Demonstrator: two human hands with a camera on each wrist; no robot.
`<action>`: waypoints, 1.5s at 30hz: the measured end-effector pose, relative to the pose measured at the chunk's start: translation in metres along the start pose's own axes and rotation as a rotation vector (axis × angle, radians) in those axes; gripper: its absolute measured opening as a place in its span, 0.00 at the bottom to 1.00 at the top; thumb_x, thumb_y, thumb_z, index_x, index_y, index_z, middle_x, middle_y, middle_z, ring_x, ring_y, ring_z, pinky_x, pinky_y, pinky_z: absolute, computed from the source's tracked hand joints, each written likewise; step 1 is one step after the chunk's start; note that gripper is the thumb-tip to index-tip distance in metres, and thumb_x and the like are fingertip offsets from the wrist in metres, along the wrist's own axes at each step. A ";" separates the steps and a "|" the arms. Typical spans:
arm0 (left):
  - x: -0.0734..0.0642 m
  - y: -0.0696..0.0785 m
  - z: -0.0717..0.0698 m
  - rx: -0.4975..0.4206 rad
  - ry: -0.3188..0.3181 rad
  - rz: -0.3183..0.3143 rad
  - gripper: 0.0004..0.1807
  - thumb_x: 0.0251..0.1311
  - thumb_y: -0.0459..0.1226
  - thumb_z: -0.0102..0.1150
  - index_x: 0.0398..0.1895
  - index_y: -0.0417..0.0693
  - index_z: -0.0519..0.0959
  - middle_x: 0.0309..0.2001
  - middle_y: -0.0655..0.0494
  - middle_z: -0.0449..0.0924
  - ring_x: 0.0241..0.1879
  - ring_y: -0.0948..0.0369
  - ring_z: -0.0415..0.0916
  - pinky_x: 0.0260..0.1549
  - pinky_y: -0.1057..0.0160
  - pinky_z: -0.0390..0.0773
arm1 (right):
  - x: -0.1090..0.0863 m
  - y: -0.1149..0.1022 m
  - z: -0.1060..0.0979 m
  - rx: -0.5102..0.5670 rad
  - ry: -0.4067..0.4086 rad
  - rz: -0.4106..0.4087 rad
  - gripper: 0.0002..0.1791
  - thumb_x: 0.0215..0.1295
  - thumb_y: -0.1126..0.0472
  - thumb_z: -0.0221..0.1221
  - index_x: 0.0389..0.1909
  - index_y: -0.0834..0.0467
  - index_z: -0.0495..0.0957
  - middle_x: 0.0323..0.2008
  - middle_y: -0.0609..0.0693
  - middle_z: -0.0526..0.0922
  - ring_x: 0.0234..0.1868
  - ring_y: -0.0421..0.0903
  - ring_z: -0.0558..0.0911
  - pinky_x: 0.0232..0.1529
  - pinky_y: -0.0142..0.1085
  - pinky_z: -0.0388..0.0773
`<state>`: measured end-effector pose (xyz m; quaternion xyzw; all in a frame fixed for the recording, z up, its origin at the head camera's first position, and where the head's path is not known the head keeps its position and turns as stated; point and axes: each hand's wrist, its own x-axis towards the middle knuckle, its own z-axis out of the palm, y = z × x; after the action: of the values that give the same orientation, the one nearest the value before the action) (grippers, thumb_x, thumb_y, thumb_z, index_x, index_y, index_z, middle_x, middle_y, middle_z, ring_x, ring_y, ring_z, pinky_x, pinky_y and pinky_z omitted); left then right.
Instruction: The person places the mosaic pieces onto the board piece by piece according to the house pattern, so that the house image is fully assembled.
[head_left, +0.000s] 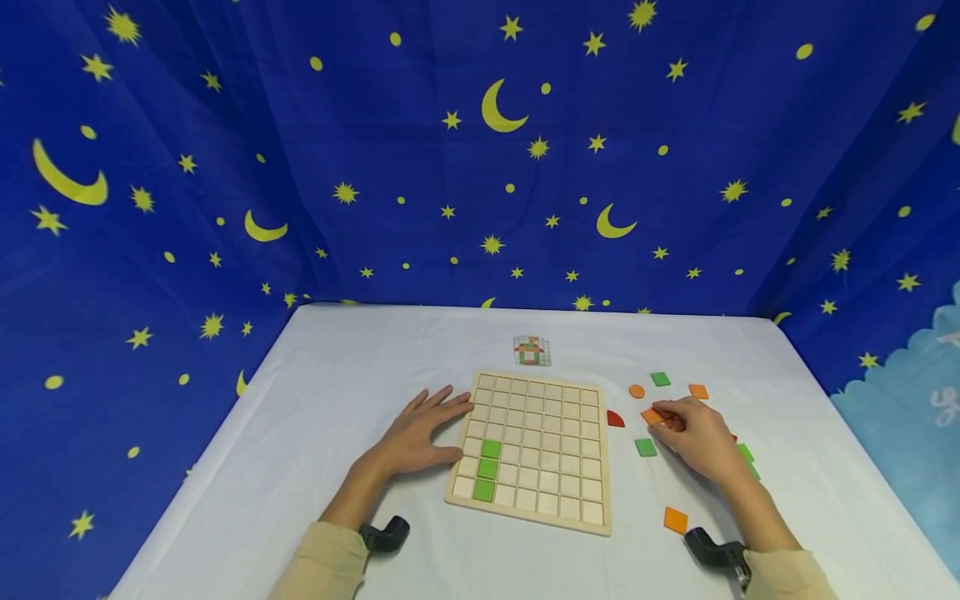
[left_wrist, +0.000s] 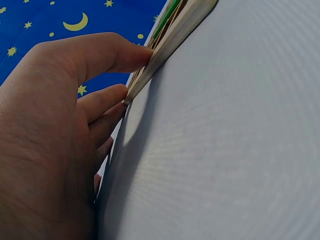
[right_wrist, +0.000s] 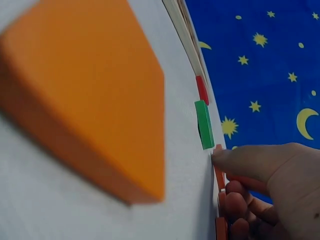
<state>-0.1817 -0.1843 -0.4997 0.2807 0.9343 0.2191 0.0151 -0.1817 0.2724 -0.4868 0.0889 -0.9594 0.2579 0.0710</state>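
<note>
A wooden grid board lies on the white table with a column of three green squares in its lower left. My left hand is at the board's left edge, fingers spread, thumb and fingertips touching the rim; the left wrist view shows the same contact at the board's side. Right of the board, my right hand pinches an orange square tile between thumb and fingers, at or just above the tabletop. A darker green tile and a red quarter-circle tile lie near it.
A small pattern card lies behind the board. Around my right hand are an orange disc, a green tile and an orange tile. Another orange tile lies nearer, large in the right wrist view. Light green tiles are partly hidden.
</note>
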 end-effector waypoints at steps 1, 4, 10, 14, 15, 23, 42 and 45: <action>0.000 0.000 0.000 0.000 0.000 0.001 0.42 0.51 0.56 0.63 0.71 0.61 0.64 0.72 0.68 0.56 0.73 0.58 0.44 0.70 0.52 0.39 | 0.000 -0.001 0.001 -0.003 0.002 0.002 0.21 0.56 0.59 0.68 0.50 0.63 0.81 0.35 0.52 0.79 0.32 0.47 0.71 0.30 0.38 0.66; 0.000 0.000 -0.001 0.000 -0.001 0.001 0.42 0.51 0.56 0.63 0.71 0.61 0.64 0.72 0.68 0.56 0.73 0.58 0.44 0.70 0.51 0.39 | 0.002 -0.003 0.002 -0.004 0.003 0.008 0.20 0.56 0.60 0.67 0.49 0.64 0.81 0.37 0.54 0.80 0.33 0.48 0.71 0.31 0.39 0.67; -0.001 0.000 -0.002 -0.005 -0.007 -0.007 0.42 0.51 0.56 0.63 0.71 0.60 0.64 0.72 0.67 0.56 0.73 0.58 0.44 0.70 0.51 0.38 | 0.002 -0.006 0.004 0.012 -0.021 0.022 0.18 0.56 0.60 0.66 0.48 0.60 0.82 0.38 0.53 0.77 0.34 0.48 0.70 0.32 0.39 0.66; -0.002 0.000 -0.003 -0.001 -0.007 -0.009 0.42 0.51 0.56 0.63 0.71 0.60 0.64 0.72 0.68 0.56 0.73 0.57 0.44 0.70 0.51 0.38 | 0.003 -0.008 0.003 0.020 -0.029 0.016 0.16 0.56 0.60 0.65 0.46 0.58 0.83 0.40 0.52 0.77 0.35 0.48 0.71 0.33 0.39 0.67; -0.002 0.000 -0.003 0.001 -0.006 -0.009 0.42 0.51 0.56 0.63 0.71 0.60 0.64 0.72 0.68 0.56 0.73 0.57 0.44 0.70 0.51 0.39 | 0.003 -0.008 0.003 0.021 -0.029 0.012 0.16 0.55 0.61 0.65 0.46 0.58 0.83 0.40 0.52 0.78 0.34 0.48 0.71 0.34 0.39 0.68; -0.003 0.001 -0.005 -0.009 0.001 0.000 0.41 0.51 0.54 0.64 0.71 0.58 0.65 0.72 0.66 0.57 0.73 0.56 0.45 0.70 0.49 0.39 | 0.004 -0.007 0.005 0.031 -0.046 -0.008 0.16 0.55 0.62 0.65 0.47 0.57 0.83 0.36 0.50 0.78 0.32 0.46 0.71 0.31 0.37 0.67; 0.001 0.001 -0.002 -0.003 -0.017 0.003 0.42 0.51 0.56 0.63 0.71 0.61 0.64 0.72 0.67 0.55 0.73 0.58 0.43 0.70 0.52 0.37 | -0.008 -0.020 -0.003 0.110 -0.080 -0.064 0.18 0.55 0.62 0.67 0.48 0.54 0.83 0.36 0.44 0.77 0.30 0.43 0.72 0.24 0.31 0.68; 0.000 0.002 -0.002 -0.001 -0.016 0.003 0.42 0.51 0.56 0.63 0.71 0.61 0.64 0.72 0.66 0.56 0.73 0.58 0.44 0.70 0.52 0.38 | -0.010 -0.025 -0.002 0.125 -0.095 -0.081 0.18 0.55 0.62 0.67 0.49 0.54 0.83 0.36 0.43 0.76 0.30 0.42 0.72 0.23 0.30 0.69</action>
<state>-0.1813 -0.1836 -0.4970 0.2838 0.9337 0.2174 0.0226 -0.1669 0.2530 -0.4750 0.1442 -0.9394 0.3096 0.0302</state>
